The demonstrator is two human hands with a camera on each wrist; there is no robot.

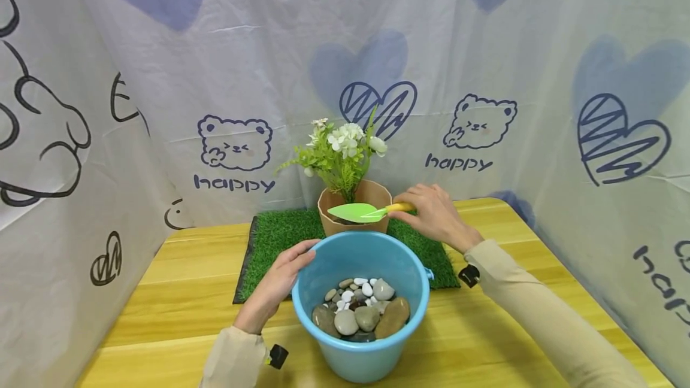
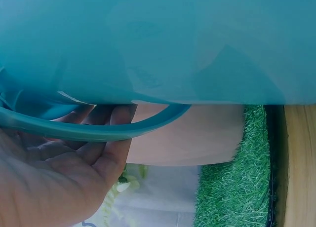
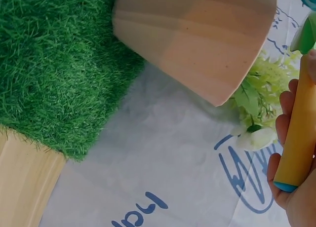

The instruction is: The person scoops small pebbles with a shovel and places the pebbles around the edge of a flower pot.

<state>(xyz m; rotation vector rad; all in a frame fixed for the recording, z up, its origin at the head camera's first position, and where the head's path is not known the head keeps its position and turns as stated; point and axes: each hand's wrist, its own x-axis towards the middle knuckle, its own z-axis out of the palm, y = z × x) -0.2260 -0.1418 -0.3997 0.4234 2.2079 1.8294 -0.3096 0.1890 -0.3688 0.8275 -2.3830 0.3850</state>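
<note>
A light-blue bucket (image 1: 361, 355) stands at the front with several stones (image 1: 366, 316) in it, large brown and grey ones and small white ones. My left hand (image 1: 283, 277) holds the bucket at its left rim; in the left wrist view, the fingers (image 2: 118, 155) pass behind a curved blue band. My right hand (image 1: 431, 211) grips the yellow handle of a garden trowel (image 1: 353, 213). Its green blade hangs over the opening of a tan flowerpot (image 1: 358, 228), beyond the bucket. Whether anything lies on the blade is hard to see.
White flowers with green leaves (image 1: 342, 154) stand in the pot. A mat of artificial grass (image 1: 280, 229) lies beneath it on the wooden table (image 1: 178, 292). Printed cloth (image 1: 302, 29) hangs behind and at both sides.
</note>
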